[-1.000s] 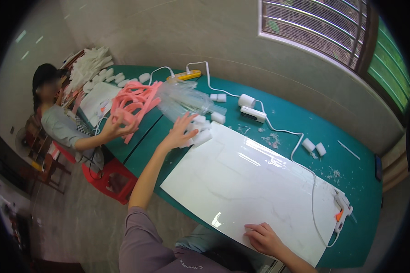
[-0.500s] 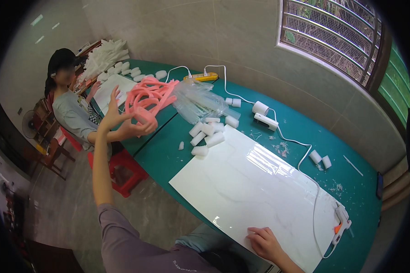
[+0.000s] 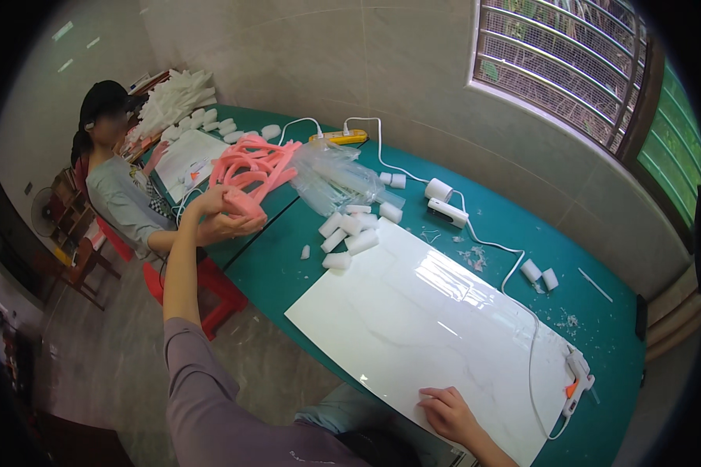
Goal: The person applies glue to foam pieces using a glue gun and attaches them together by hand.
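left hand (image 3: pixel 214 201) is stretched far out to the left end of the green desk (image 3: pixel 600 303), fingers curled onto a pink foam piece (image 3: pixel 241 204) at the near edge of the pink foam pile (image 3: pixel 253 167); whether the piece is fully gripped cannot be told. a co-worker's hand (image 3: pixel 230 227) is seen just below it, touching or nearly touching the same piece. the co-worker (image 3: pixel 117 187) is seated at the desk's left end, on a red stool (image 3: pixel 210 292).

right hand (image 3: pixel 448 412) is laid flat, fingers loosely together, on the near edge of a white board (image 3: pixel 428 319) that lies on the desk; nothing is held in it.

beside the pink pile, a clear plastic bag (image 3: pixel 335 175) is noted. small white foam blocks (image 3: pixel 349 232) are scattered between bag and board, touching the board's far left corner. a yellow power strip (image 3: pixel 339 138) sits near the wall, its white cord (image 3: pixel 514 268) running along the desk to a white and orange tool (image 3: pixel 576 377) at the board's right end. a white stapler-like device (image 3: pixel 448 212) and a roll (image 3: pixel 438 189) lie behind the board. more white foam pieces (image 3: pixel 175 101) are stacked at the far left.
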Motion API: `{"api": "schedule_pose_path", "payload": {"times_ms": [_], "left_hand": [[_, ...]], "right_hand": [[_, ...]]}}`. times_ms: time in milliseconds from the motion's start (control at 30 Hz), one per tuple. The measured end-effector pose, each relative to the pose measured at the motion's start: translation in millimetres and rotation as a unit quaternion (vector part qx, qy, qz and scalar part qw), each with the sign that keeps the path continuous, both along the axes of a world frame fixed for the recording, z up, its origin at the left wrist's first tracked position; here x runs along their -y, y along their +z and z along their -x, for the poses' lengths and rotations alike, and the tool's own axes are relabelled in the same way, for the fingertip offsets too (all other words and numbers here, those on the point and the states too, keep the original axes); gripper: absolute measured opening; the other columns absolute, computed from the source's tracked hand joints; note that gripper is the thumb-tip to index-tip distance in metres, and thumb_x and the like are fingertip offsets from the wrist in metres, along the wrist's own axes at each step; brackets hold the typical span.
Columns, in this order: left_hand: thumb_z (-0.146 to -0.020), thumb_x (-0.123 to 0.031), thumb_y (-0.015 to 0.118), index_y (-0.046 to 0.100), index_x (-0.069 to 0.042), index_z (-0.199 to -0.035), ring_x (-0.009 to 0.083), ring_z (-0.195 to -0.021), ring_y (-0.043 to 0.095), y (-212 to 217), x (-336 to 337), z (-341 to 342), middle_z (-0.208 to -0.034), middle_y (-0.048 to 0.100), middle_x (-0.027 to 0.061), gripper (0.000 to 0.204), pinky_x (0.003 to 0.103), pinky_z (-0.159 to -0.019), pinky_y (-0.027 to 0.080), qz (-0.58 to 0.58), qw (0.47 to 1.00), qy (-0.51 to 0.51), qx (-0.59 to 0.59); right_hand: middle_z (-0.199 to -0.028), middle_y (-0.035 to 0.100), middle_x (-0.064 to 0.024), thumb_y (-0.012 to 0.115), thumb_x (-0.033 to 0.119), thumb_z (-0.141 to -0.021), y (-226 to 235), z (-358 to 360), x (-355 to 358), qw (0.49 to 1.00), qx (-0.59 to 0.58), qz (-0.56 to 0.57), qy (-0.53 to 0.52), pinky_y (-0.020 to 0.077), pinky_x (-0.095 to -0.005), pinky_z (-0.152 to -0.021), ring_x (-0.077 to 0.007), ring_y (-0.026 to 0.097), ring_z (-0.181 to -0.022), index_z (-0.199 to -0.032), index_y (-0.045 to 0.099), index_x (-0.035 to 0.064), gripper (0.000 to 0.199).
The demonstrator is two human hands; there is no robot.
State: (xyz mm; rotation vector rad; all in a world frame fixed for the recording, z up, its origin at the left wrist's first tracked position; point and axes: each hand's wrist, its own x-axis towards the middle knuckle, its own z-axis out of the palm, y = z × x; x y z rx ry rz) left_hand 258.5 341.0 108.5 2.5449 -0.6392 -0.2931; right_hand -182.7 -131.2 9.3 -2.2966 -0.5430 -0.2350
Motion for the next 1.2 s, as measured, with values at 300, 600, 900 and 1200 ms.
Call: {"api": "schedule_pose_path", "payload": {"times_ms": [300,600,900,1200], "left_hand": [[-0.068,-0.008,0.069,0.062,0.002,-0.088,0.0113,-0.063,0.058,53.5,44.4,67.8,-0.076,0.063,0.0041,0.024,0.023,-0.056,0.047,0.208,0.971,0.063,0.095],[-0.062,-0.003,0.071,0.056,0.002,-0.094,0.0113,-0.085,0.053,9.9,121.8,94.0,-0.091,0.055,0.004,0.035,0.024,-0.077,0.043,0.357,0.921,-0.064,0.142],[-0.064,-0.002,0.071,0.054,0.001,-0.089,0.0138,-0.086,0.05,-46.4,173.8,146.2,-0.088,0.048,0.0042,0.03,0.025,-0.074,0.042,0.501,0.851,-0.026,0.157],[-0.064,0.005,0.068,0.053,-0.001,-0.093,0.0158,-0.091,0.055,-47.6,177.5,193.4,-0.099,0.058,0.0096,0.033,0.027,-0.081,0.044,0.586,0.8,0.005,0.128]], "right_hand": [[-0.1,0.056,-0.0087,0.059,-0.001,-0.069,0.2,-3.2,0.1,1.0,-0.018,-0.024,0.005,0.0423,-0.0319,-0.066,-0.0251,0.051,-0.075,-0.087,0.058,0.0062,0.019],[-0.104,0.053,-0.0135,0.061,0.002,-0.069,35.2,-98.0,-49.3,0.995,0.089,0.029,0.029,0.0423,-0.0366,-0.071,-0.0292,0.051,-0.085,-0.092,0.055,0.005,0.024],[-0.106,0.052,-0.0129,0.062,0.008,-0.07,-5.4,-268.4,-132.4,0.987,0.056,0.152,-0.007,0.0372,-0.0426,-0.084,-0.0323,0.045,-0.104,-0.094,0.056,0.0073,0.026],[-0.084,0.057,-0.0131,0.065,0.011,-0.067,-2.6,-253.4,-120.3,0.988,0.135,-0.035,-0.06,0.0425,-0.0383,-0.068,-0.0277,0.051,-0.082,-0.092,0.055,0.0059,0.027]]}}
